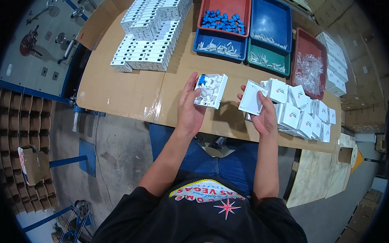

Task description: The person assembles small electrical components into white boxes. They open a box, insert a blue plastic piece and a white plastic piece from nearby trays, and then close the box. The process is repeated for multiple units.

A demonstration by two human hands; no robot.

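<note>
My left hand (pixel 190 105) is closed on a shallow white plastic box (pixel 219 93), its open side facing up. Inside lie several small white plastic parts (pixel 210 88) and a blue piece (pixel 202 80) in one corner. In my right hand (pixel 265 116) is a flat white square cover (pixel 251 98), gripped at its right edge by the thumb, with fingers behind it. Box and cover are apart, both held above the cardboard-covered table. Just right of the cover is a heap of white square covers (pixel 291 115) with small printed marks.
Stacked white boxes (pixel 152 51) stand at the table's far left. Across the back are a red tray (pixel 202 19) of blue pieces, blue (pixel 244 54) and green trays (pixel 269 71) of white parts, and a red tray (pixel 298 43) of clear bags. White cartons (pixel 336 68) stand at right.
</note>
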